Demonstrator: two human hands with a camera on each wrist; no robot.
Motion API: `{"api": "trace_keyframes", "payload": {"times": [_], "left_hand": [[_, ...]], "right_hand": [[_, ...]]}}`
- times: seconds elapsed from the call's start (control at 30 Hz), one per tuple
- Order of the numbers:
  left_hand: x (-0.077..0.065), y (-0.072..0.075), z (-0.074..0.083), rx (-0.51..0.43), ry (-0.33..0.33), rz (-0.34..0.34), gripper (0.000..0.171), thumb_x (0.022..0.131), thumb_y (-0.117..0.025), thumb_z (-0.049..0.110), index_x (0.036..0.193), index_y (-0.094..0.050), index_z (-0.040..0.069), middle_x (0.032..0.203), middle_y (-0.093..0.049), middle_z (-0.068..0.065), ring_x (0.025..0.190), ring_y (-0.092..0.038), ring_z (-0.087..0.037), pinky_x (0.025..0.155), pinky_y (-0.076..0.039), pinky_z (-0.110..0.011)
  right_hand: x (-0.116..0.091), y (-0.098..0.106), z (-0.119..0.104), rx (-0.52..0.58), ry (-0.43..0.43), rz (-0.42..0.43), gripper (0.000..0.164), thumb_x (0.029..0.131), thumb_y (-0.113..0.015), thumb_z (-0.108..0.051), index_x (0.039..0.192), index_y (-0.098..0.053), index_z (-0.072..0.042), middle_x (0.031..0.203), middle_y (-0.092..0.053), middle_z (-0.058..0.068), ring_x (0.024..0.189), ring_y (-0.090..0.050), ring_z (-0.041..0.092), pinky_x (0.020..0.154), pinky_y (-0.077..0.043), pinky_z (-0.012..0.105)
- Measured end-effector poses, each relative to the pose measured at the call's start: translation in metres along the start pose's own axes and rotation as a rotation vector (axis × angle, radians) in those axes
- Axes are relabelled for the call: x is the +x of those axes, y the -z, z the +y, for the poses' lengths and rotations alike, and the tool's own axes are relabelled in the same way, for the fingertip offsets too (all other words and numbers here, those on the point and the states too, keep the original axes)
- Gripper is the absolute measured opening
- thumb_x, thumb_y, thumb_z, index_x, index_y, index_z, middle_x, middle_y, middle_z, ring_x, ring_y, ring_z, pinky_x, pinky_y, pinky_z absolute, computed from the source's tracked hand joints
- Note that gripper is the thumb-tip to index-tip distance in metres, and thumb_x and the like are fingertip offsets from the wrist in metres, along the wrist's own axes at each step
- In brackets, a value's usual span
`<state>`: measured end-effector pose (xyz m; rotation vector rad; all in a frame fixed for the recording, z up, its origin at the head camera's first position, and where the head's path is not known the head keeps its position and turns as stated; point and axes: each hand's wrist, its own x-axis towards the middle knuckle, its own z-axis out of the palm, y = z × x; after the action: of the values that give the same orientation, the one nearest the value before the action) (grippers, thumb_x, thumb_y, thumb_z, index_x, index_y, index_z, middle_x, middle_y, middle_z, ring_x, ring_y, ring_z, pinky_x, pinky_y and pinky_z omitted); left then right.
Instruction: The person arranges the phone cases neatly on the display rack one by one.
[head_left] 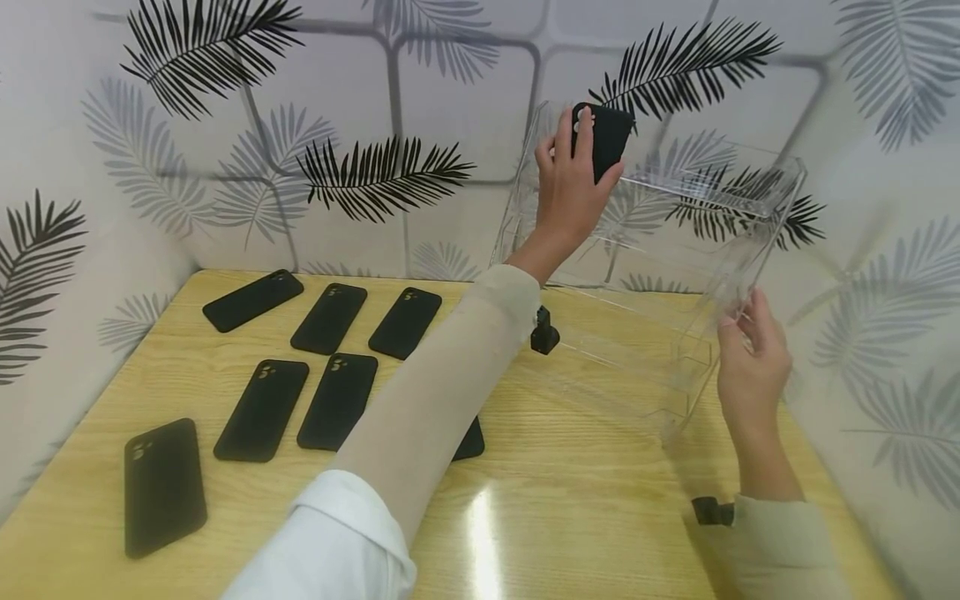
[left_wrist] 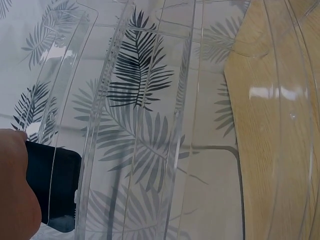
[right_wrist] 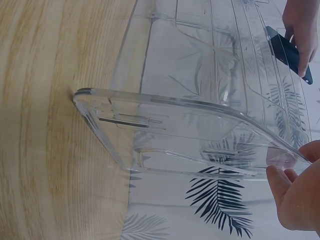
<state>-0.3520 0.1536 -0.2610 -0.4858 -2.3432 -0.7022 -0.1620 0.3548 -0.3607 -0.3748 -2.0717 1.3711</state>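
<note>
My left hand (head_left: 570, 187) holds a black phone case (head_left: 613, 137) with camera cutouts at the top tier of a clear acrylic display rack (head_left: 783, 187). Fingers lie over the back of the case, with the thumb along its lower right edge. In the left wrist view the same phone case (left_wrist: 62, 185) shows behind the clear tier edge, partly hidden by the hand. My right hand (head_left: 753, 367) pinches the edge of the rack's right side panel. From the right wrist, that side panel (right_wrist: 185, 117) stands with its lower corner at the wooden table.
Several black phone cases lie on the left of the wooden table (head_left: 570, 517), among them a phone case (head_left: 165, 487) near its left edge. My left sleeve (head_left: 442, 375) partly covers others. Patterned walls with leaf prints stand close behind and at both sides.
</note>
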Motion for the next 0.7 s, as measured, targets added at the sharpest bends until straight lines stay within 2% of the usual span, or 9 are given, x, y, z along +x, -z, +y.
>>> {"api": "trace_keyframes", "payload": {"times": [0.2, 0.4, 0.53, 0.7], "left_hand": [[0.000, 0.001, -0.002, 0.045, 0.007, -0.025, 0.083, 0.102, -0.047, 0.056, 0.163, -0.015, 0.010, 0.169, -0.015, -0.012, 0.148, -0.028, -0.022, 0.117, -0.021, -0.033], [0.000, 0.002, 0.000, 0.058, 0.071, -0.060, 0.083, 0.102, -0.045, 0.060, 0.164, -0.012, 0.016, 0.170, -0.008, -0.009, 0.147, -0.025, -0.025, 0.118, -0.028, -0.030], [0.001, 0.004, 0.002, 0.048, 0.101, -0.053, 0.082, 0.101, -0.043, 0.062, 0.164, -0.011, 0.021, 0.169, -0.007, -0.007, 0.147, -0.024, -0.023, 0.118, -0.029, -0.030], [0.000, 0.010, 0.005, 0.061, 0.073, -0.021, 0.079, 0.101, -0.043, 0.063, 0.163, -0.017, 0.023, 0.167, -0.012, -0.007, 0.145, -0.025, -0.021, 0.118, -0.026, -0.030]], "right_hand": [[0.001, -0.002, -0.001, -0.001, -0.007, 0.003, 0.053, 0.103, -0.055, -0.025, 0.153, -0.040, -0.033, 0.152, -0.047, 0.007, 0.136, -0.051, 0.017, 0.114, -0.041, 0.033], [0.000, -0.004, -0.002, 0.004, -0.014, -0.002, 0.054, 0.102, -0.055, -0.025, 0.153, -0.040, -0.034, 0.152, -0.047, 0.006, 0.136, -0.051, 0.017, 0.115, -0.040, 0.034], [0.000, -0.004, -0.002, 0.004, -0.023, 0.002, 0.054, 0.102, -0.056, -0.025, 0.153, -0.040, -0.034, 0.151, -0.048, 0.005, 0.136, -0.051, 0.016, 0.115, -0.040, 0.033], [0.001, -0.003, -0.003, -0.012, -0.040, 0.021, 0.054, 0.102, -0.056, -0.024, 0.152, -0.041, -0.034, 0.149, -0.050, 0.005, 0.133, -0.053, 0.013, 0.112, -0.042, 0.030]]}}
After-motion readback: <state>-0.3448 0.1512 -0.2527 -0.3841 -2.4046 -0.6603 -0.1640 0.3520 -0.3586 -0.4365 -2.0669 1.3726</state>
